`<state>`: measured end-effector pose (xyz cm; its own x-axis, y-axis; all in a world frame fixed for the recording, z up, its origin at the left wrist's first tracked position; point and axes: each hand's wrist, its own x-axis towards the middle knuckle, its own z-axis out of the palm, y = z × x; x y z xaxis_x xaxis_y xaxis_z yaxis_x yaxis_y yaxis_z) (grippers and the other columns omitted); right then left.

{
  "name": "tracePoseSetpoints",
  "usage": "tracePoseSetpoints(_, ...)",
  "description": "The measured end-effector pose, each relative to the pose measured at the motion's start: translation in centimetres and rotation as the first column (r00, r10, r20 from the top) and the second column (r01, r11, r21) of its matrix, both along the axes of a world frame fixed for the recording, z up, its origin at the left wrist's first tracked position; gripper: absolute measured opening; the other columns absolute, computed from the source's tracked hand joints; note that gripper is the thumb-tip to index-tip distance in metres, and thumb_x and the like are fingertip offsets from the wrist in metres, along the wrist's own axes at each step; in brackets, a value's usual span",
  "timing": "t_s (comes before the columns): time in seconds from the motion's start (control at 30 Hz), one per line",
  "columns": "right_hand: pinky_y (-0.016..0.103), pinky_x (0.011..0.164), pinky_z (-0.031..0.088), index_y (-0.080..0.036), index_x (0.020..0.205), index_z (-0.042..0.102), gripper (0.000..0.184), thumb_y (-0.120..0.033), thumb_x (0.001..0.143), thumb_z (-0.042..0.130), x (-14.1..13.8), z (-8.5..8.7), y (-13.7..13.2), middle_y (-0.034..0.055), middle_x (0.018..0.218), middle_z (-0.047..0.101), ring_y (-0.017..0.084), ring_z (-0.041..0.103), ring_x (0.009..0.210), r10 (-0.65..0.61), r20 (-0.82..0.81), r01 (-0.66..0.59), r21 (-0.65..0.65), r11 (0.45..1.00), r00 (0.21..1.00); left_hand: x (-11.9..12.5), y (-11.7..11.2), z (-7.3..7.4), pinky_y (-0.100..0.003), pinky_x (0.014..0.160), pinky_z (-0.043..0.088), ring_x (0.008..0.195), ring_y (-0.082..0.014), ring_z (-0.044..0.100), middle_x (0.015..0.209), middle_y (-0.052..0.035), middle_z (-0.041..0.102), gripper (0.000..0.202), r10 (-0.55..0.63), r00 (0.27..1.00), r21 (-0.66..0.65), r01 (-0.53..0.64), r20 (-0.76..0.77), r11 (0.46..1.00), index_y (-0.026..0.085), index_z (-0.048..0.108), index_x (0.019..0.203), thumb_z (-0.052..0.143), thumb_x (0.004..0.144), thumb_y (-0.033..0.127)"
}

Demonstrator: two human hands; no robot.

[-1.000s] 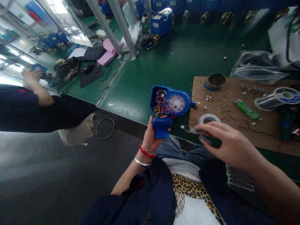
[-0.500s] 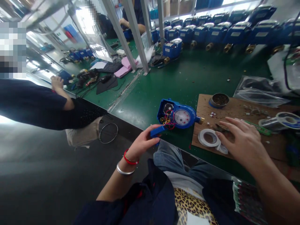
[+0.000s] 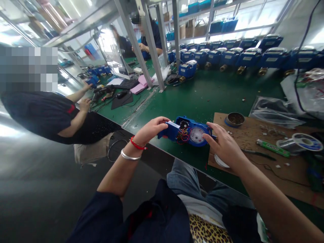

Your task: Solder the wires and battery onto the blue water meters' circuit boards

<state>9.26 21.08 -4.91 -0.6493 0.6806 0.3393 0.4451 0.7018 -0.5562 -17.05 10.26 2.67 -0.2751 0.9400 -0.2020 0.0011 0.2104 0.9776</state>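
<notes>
At frame centre, the blue meter [image 3: 197, 135] is grasped in the right hand's [image 3: 224, 144] grip, the blue cover [image 3: 171, 131] in the left hand's [image 3: 151, 131], the exposed wires [image 3: 183, 135] best kept slack, unpinched.

The green bench [image 3: 215, 91] carries an open blue meter [image 3: 194, 135], brown cardboard [image 3: 249, 132] and clear plastic [image 3: 274, 113].

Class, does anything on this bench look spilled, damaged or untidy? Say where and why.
Small white scraps lie scattered on the cardboard, right of the blue meter, like litter. Left of the meter, a rough, pale strip on the green bench top looks scuffed. The meter's coloured wires show tangled in its open box.
</notes>
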Motion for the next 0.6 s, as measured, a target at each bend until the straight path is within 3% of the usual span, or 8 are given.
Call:
tracePoseSetpoints(0.17, 0.048, 0.108, 0.039, -0.013, 0.137, 0.045, 0.060, -0.052, 0.092, 0.044, -2.0, 0.3, 1.3, 0.0164, 0.137, 0.052, 0.029, 0.049, 0.129, 0.052, 0.046, -0.050, -0.045, 0.998, 0.998, -0.9, 0.2, -0.9, -0.027, 0.046, 0.055, 0.069, -0.0219, 0.067, 0.099, -0.0165, 0.067, 0.030, -0.022, 0.961, -0.127, 0.059, 0.275, 0.990, 0.012, 0.067, 0.106, 0.059, 0.085, 0.032)
tracePoseSetpoints(0.27, 0.049, 0.105, 0.042, -0.012, 0.137, 0.045, 0.060, -0.053, 0.093, 0.040, -2.2, 0.2, 2.1, 0.0178, 0.135, 0.054, 0.030, 0.052, 0.126, -0.012, 0.072, 0.020, -0.108, 0.994, 0.997, -1.0, -0.7, -1.2, -0.030, 0.048, 0.057, 0.075, -0.0244, 0.069, 0.115, -0.0182, 0.063, 0.047, -0.093, 0.895, -0.103, 0.152, 0.435, 0.983, 0.019, 0.057, 0.128, 0.054, 0.090, 0.046)
tracePoseSetpoints(0.33, 0.051, 0.103, 0.043, -0.011, 0.138, 0.044, 0.062, -0.053, 0.093, 0.040, -2.2, 0.2, 2.4, 0.0190, 0.135, 0.055, 0.032, 0.053, 0.124, -0.062, 0.085, 0.073, -0.122, 0.990, 0.994, -1.0, -1.3, -1.4, -0.029, 0.053, 0.059, 0.077, -0.0221, 0.070, 0.119, -0.0162, 0.062, 0.049, -0.124, 0.853, -0.062, 0.180, 0.506, 0.982, 0.024, 0.049, 0.137, 0.053, 0.092, 0.045)
tracePoseSetpoints(0.47, 0.051, 0.108, 0.038, -0.009, 0.137, 0.046, 0.056, -0.043, 0.093, 0.047, -2.5, 1.8, 1.2, 0.0202, 0.137, 0.052, 0.032, 0.048, 0.130, -0.105, -0.065, 0.109, 0.067, 0.992, 0.992, -0.6, -1.5, -1.4, -0.019, 0.057, 0.059, 0.064, -0.0113, 0.068, 0.107, -0.0123, 0.067, 0.042, -0.070, 0.788, -0.074, 0.145, 0.611, 0.987, 0.017, 0.049, 0.135, 0.047, 0.097, 0.034)
tracePoseSetpoints(0.53, 0.047, 0.112, 0.036, -0.012, 0.137, 0.047, 0.049, -0.035, 0.093, 0.049, -2.8, 3.5, -0.2, 0.0164, 0.140, 0.050, 0.027, 0.045, 0.133, 0.018, -0.167, 0.017, 0.204, 0.979, 0.986, 0.0, -1.2, -1.2, -0.017, 0.055, 0.057, 0.062, -0.0115, 0.068, 0.097, -0.0123, 0.069, 0.044, 0.001, 0.747, -0.106, 0.093, 0.665, 0.990, 0.011, 0.051, 0.131, 0.039, 0.099, 0.040)
tracePoseSetpoints(0.6, 0.043, 0.115, 0.033, -0.017, 0.136, 0.047, 0.046, -0.028, 0.092, 0.050, -3.3, 5.2, -1.5, 0.0113, 0.144, 0.048, 0.023, 0.042, 0.134, 0.210, -0.169, -0.150, 0.311, 0.938, 0.963, 0.9, -0.9, -0.8, -0.017, 0.055, 0.057, 0.064, -0.0133, 0.069, 0.089, -0.0121, 0.069, 0.048, 0.053, 0.709, -0.125, 0.050, 0.704, 0.991, 0.008, 0.051, 0.126, 0.034, 0.099, 0.044)
